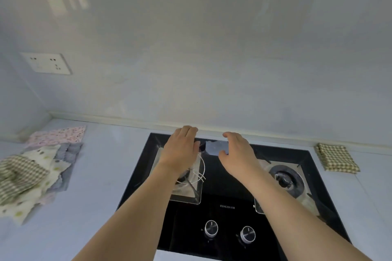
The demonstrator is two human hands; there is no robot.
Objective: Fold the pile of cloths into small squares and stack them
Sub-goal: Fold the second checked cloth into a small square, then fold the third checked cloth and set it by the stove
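A loose pile of cloths (36, 167) lies on the counter at the left: a green checked one on top, a cream spotted one, a grey one and a pink flowered one behind. One green checked cloth folded into a small square (336, 157) rests on the counter at the far right. My left hand (180, 150) and my right hand (238, 154) hover side by side over the back of the black gas hob, palms down, fingers apart, holding nothing. Both are far from the cloths.
The black glass hob (224, 203) has two burners and two knobs (229, 231) at its front. A wall socket (46, 63) sits on the pale wall at the upper left. The pale counter (101, 176) runs on both sides of the hob.
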